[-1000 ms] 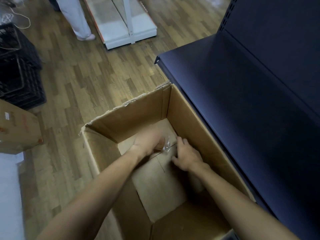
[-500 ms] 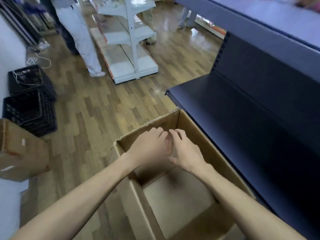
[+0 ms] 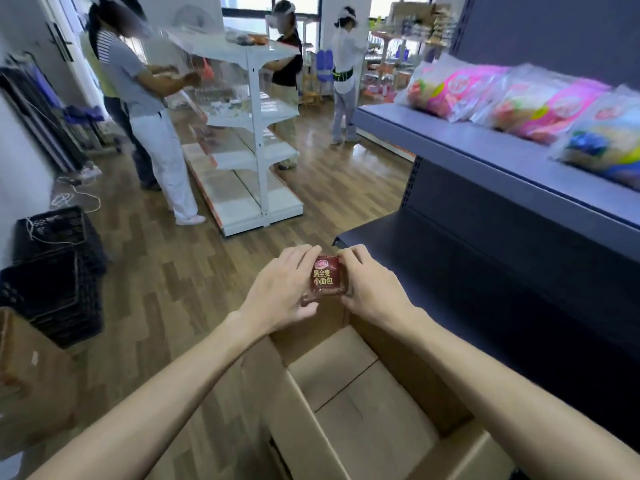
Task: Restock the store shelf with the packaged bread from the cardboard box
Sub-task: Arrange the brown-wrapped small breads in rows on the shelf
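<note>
A small dark red bread packet (image 3: 326, 276) with gold lettering is held between both hands above the far rim of the open cardboard box (image 3: 349, 393). My left hand (image 3: 280, 289) grips its left side and my right hand (image 3: 370, 289) its right side. The box's visible inside shows only bare cardboard flaps. To the right stands the dark blue store shelf (image 3: 485, 271); its lower tier is bare. Its upper tier (image 3: 467, 143) carries several large pink and yellow bread bags (image 3: 519, 98).
Black plastic crates (image 3: 52, 271) are stacked at the left, with another cardboard box (image 3: 31, 382) nearer. A white shelf unit (image 3: 249, 140) stands on the wooden floor ahead, with three people working around it.
Both hands have lifted out of the box's bottom, carrying the bread packet up above the rim. The view has tilted up from the box to the shop.
</note>
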Demonstrator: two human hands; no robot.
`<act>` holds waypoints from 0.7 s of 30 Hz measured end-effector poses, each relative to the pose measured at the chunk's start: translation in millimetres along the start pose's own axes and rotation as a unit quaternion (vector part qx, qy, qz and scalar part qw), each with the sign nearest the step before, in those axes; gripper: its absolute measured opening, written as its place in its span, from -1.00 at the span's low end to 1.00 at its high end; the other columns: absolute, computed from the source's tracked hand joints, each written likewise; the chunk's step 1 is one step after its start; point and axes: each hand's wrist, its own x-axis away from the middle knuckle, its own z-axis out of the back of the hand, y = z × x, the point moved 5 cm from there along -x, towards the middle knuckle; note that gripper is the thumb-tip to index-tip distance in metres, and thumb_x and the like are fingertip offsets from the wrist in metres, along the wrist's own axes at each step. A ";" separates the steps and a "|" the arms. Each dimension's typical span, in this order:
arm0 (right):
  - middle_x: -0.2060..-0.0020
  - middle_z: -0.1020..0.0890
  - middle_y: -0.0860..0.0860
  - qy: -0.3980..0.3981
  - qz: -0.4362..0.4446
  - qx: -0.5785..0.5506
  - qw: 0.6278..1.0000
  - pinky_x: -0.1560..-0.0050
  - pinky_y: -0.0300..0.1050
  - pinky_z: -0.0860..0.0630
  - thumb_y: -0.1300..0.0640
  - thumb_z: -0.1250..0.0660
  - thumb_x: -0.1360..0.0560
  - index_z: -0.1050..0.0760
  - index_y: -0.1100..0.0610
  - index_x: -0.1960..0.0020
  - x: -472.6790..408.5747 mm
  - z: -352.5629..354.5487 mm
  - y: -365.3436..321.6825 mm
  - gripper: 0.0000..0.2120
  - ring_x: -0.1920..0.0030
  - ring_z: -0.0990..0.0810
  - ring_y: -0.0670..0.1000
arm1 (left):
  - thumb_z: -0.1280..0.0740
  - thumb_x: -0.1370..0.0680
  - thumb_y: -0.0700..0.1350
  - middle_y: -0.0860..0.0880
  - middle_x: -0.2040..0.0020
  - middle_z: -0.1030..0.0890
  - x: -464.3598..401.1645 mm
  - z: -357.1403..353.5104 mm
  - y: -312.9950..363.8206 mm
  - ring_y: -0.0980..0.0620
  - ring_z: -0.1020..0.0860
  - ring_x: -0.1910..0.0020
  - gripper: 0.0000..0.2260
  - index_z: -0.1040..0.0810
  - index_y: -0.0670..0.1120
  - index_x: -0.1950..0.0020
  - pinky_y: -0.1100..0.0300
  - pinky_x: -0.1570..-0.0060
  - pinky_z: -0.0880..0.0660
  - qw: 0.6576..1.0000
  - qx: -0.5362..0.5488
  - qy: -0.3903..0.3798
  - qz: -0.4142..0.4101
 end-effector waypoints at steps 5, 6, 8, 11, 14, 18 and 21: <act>-0.23 -0.42 0.00 0.051 0.017 0.058 0.997 0.15 0.00 -0.60 0.02 -0.50 -0.41 -0.28 0.03 -0.34 -19.5 59.2 -10.3 -0.39 0.00 -0.58 0.07 | -0.50 -0.30 0.15 -0.10 -0.40 -0.39 -2.9 45.5 -6.5 -0.09 -0.41 -0.33 -0.14 -0.27 -0.16 -0.49 0.04 -0.29 -0.46 0.999 -0.011 0.039 -0.001; -0.21 -0.41 -0.01 0.060 0.018 0.070 0.996 0.20 0.01 -0.59 0.02 -0.51 -0.40 -0.29 0.03 -0.31 -22.9 72.3 -11.4 -0.40 0.04 -0.58 0.07 | -0.50 -0.30 0.14 -0.10 -0.39 -0.39 -5.5 54.9 -6.3 -0.10 -0.42 -0.32 -0.14 -0.26 -0.17 -0.49 0.03 -0.28 -0.47 0.999 -0.014 0.043 -0.003; -0.17 -0.40 -0.01 0.080 0.021 0.086 0.993 0.30 0.03 -0.58 0.02 -0.53 -0.36 -0.29 0.03 -0.25 -28.7 98.6 -12.9 -0.42 0.10 -0.58 0.08 | -0.50 -0.31 0.12 -0.11 -0.40 -0.38 -13.6 74.0 -5.4 -0.11 -0.41 -0.33 -0.13 -0.24 -0.17 -0.51 0.02 -0.27 -0.46 0.998 -0.019 0.056 -0.006; -0.15 -0.42 0.01 0.117 0.029 0.108 0.987 0.36 -0.04 -0.44 0.07 -0.50 -0.38 -0.31 0.06 -0.25 -30.2 143.8 -11.2 -0.46 0.07 -0.56 0.12 | -0.50 -0.32 0.11 -0.12 -0.39 -0.38 -33.4 107.2 5.9 -0.11 -0.40 -0.33 -0.13 -0.23 -0.17 -0.51 0.00 -0.27 -0.47 0.996 -0.019 0.090 -0.013; -0.17 -0.43 0.03 0.150 0.016 0.127 0.980 0.30 0.01 -0.51 0.07 -0.49 -0.39 -0.32 0.07 -0.28 -20.4 189.4 -1.8 -0.45 0.01 -0.56 0.12 | -0.53 -0.31 0.09 -0.14 -0.36 -0.40 -57.3 136.4 29.4 -0.14 -0.42 -0.29 -0.13 -0.25 -0.19 -0.49 0.02 -0.25 -0.47 0.992 -0.023 0.124 -0.029; -0.17 -0.43 0.04 0.181 -0.020 0.138 0.974 0.24 0.04 -0.54 0.06 -0.49 -0.40 -0.33 0.09 -0.27 15.4 245.4 28.6 -0.47 0.01 -0.58 0.16 | -0.54 -0.30 0.10 -0.15 -0.37 -0.41 -90.6 157.9 83.4 -0.14 -0.43 -0.31 -0.12 -0.25 -0.20 -0.50 0.04 -0.31 -0.43 0.985 -0.043 0.142 -0.084; -0.19 -0.45 0.06 0.201 -0.048 0.170 0.964 0.26 -0.02 -0.43 0.02 -0.49 -0.41 -0.33 0.11 -0.31 59.5 289.7 62.0 -0.43 -0.04 -0.56 0.13 | -0.58 -0.27 0.07 -0.15 -0.36 -0.41 -116.8 167.9 143.0 -0.14 -0.45 -0.29 -0.09 -0.27 -0.20 -0.49 0.00 -0.25 -0.48 0.980 -0.029 0.155 -0.122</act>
